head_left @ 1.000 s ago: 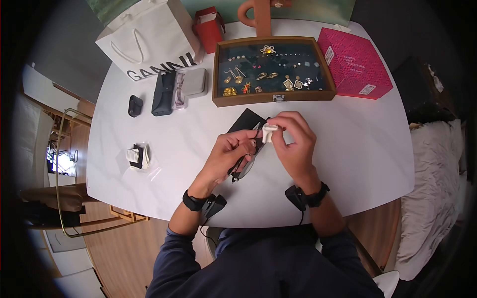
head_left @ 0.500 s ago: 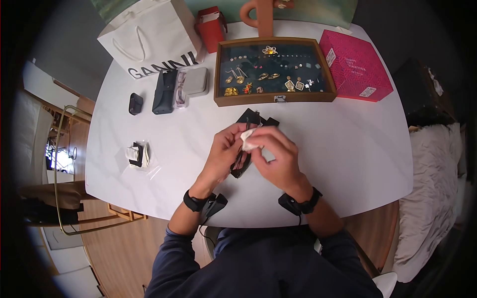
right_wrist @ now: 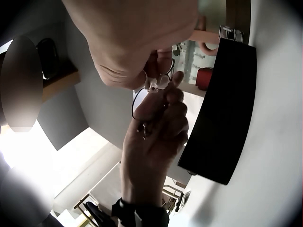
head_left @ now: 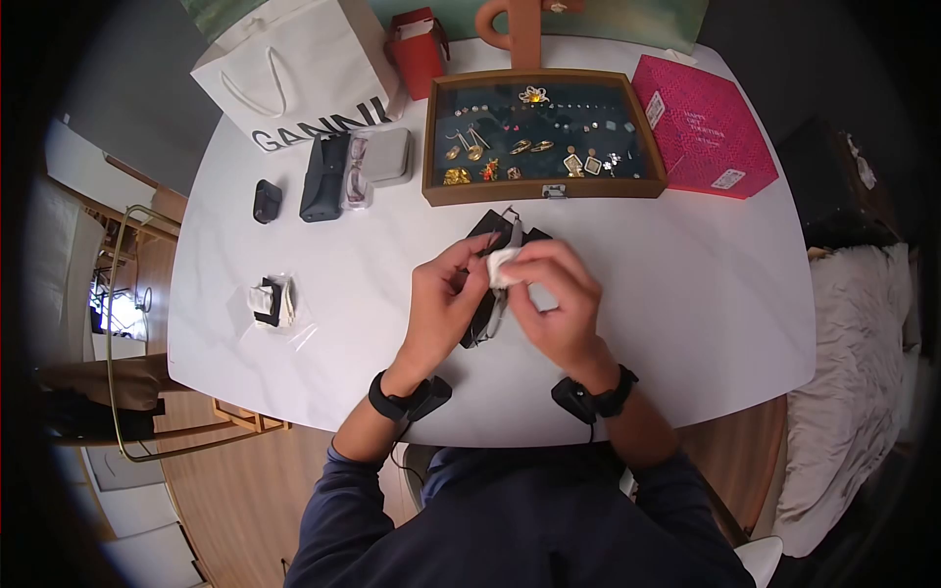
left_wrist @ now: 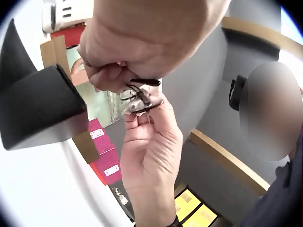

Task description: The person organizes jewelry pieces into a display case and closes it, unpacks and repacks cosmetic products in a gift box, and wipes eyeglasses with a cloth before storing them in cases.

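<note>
A pair of thin dark-framed eyeglasses point(right_wrist: 134, 107) is up between both hands, over the middle front of the table. My left hand point(head_left: 438, 306) pinches the frame with thumb and fingers. My right hand point(head_left: 559, 306) holds a crumpled white cloth point(head_left: 503, 268) between thumb and fingertips, bunched against the glasses. In the left wrist view, a dark temple point(left_wrist: 146, 82) shows between the two hands. Below them on the table lies a black glasses case point(head_left: 485, 230), partly covered by the hands in the head view.
Behind the hands stands a glass-topped jewelry box point(head_left: 544, 191), with a pink box point(head_left: 701, 127) to its right. Further left are a dark case point(head_left: 323, 181), a grey case point(head_left: 386, 157), pink-framed glasses point(head_left: 357, 176) and a white paper bag point(head_left: 294, 73). A small plastic packet point(head_left: 274, 304) lies front left.
My right hand has moved left with the cloth, then slightly back right. The glasses have turned in my left hand and now stand more upright in the head view.
</note>
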Motion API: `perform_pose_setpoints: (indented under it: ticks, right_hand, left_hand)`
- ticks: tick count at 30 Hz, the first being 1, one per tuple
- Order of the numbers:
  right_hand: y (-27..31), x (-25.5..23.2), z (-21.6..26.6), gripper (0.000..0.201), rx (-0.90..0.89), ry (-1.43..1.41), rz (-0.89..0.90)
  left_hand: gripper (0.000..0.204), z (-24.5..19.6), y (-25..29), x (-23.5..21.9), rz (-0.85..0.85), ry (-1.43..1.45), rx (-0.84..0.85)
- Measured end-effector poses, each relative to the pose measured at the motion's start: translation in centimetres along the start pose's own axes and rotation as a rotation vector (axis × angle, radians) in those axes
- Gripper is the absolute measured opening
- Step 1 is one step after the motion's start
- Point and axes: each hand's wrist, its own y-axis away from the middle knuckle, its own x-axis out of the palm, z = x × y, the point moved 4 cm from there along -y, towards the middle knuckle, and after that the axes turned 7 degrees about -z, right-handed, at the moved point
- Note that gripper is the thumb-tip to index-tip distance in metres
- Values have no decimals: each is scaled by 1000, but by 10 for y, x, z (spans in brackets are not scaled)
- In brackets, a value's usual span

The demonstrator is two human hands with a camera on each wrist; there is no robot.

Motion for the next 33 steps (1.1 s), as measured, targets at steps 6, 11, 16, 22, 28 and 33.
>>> perform_pose_setpoints:
  ticks: [6, 11, 16, 22, 28, 33]
  right_hand:
    - [-4, -23, -34, 17, 373, -103, -240]
    - [-17, -23, -19, 19, 174, -45, 99]
    - [-10, -12, -18, 21, 191, 12, 355]
    - [-11, -17, -36, 30, 366, -146, 162]
    - [-10, -44, -55, 13, 774, -541, -203]
    - [-5, -47, -66, 11, 817, -658, -369]
  left_hand:
    - [22, 2, 1, -4, 74, -82, 16]
    - [15, -12, 0, -7, 140, -199, 111]
    - [17, -15, -7, -17, 249, -304, 188]
    - [36, -27, -15, -44, 257, -260, 217]
    - [25, -43, -18, -49, 290, -331, 463]
    - [8, -30, -21, -40, 114, -295, 352]
